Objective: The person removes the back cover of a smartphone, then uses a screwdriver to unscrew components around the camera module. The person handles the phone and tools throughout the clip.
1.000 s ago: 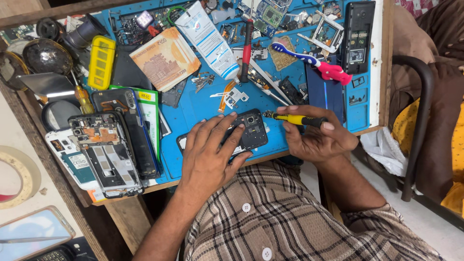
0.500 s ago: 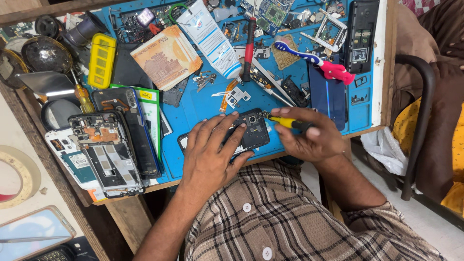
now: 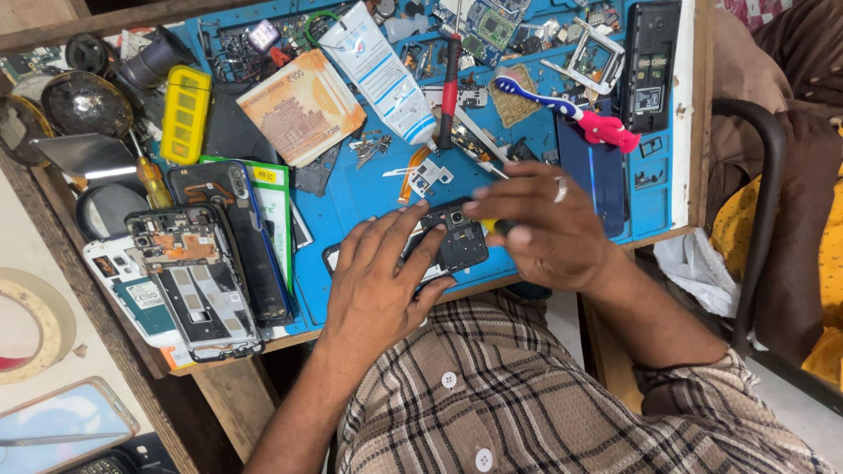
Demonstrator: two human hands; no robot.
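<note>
Pinching yellow screwdriver (image 3: 493,226), right hand (image 3: 544,228) now tilted over phone (image 3: 452,241); left hand (image 3: 386,281) spread, unmoved

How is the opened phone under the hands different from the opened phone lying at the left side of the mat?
The phone under the hands is held down by the left hand, with the right hand over it; the left phone lies untouched. Fingers hide most of the first, while the second shows its full length. The first rests on the blue mat, the second on a stack of other phones. Both have their back covers off.
</note>
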